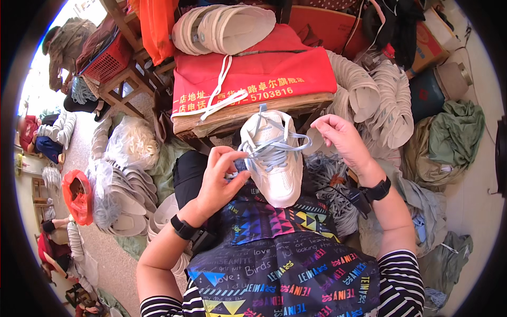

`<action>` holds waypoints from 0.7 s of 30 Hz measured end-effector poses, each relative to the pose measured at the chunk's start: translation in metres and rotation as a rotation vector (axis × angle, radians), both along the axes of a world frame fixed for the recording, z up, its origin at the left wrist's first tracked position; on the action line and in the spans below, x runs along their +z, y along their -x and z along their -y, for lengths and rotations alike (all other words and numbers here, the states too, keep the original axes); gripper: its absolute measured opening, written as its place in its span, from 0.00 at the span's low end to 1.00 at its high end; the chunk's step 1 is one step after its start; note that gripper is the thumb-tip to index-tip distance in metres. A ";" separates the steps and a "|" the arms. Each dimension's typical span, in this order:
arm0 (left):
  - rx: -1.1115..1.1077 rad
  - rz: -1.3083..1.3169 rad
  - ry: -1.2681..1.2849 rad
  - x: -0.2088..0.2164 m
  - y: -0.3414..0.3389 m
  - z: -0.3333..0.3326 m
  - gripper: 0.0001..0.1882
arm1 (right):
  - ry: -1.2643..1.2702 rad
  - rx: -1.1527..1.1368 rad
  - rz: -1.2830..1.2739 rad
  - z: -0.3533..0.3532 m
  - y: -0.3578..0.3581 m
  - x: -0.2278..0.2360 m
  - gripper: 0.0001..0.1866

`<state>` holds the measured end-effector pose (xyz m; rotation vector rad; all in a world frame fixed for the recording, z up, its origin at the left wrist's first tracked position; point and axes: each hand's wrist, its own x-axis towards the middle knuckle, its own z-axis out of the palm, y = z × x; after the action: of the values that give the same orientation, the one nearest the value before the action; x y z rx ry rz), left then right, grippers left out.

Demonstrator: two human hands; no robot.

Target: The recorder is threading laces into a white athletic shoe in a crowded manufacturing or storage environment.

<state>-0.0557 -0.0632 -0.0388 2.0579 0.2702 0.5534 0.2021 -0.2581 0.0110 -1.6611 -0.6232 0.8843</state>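
A white sneaker [280, 182] rests toe toward me on my lap, at the front edge of a wooden stool. Its blue-grey shoelace [274, 145] runs through the eyelets, with loose loops over the tongue. My left hand [219, 171] is at the shoe's left side, thumb and index finger apart, the index fingertip by the lace. To the right of the shoe, my right hand [340, 137] is raised with its fingertips pinched together. A lace loop ends just short of it; whether anything thin is in the pinch cannot be made out.
Ahead, a red cloth [253, 74] covers the stool, bearing a white lace [227, 100] and stacked shoe pieces [224, 29]. More nested pieces [388, 103] stand to the right. Grey-blue lace bundles [332, 182] lie beside my lap. Bags and a red plastic bag [77, 196] sit left.
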 end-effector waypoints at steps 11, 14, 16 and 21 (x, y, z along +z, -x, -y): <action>0.293 -0.156 0.192 -0.073 -0.006 -0.036 0.08 | -0.055 0.021 -0.014 -0.015 0.017 -0.019 0.12; 0.294 -0.329 -0.010 -0.099 -0.014 -0.059 0.13 | -0.006 0.060 0.158 -0.016 0.027 -0.018 0.21; 0.233 -0.444 -0.071 -0.124 -0.018 -0.066 0.16 | -0.012 0.098 0.240 -0.015 0.029 -0.026 0.22; -0.224 -0.977 0.024 -0.154 -0.015 -0.066 0.55 | 0.037 0.129 0.284 -0.016 0.033 -0.023 0.25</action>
<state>-0.0404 0.0028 -0.1930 2.1524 0.5883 -0.6283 0.1687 -0.2420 -0.0125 -1.8122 -0.9209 0.7600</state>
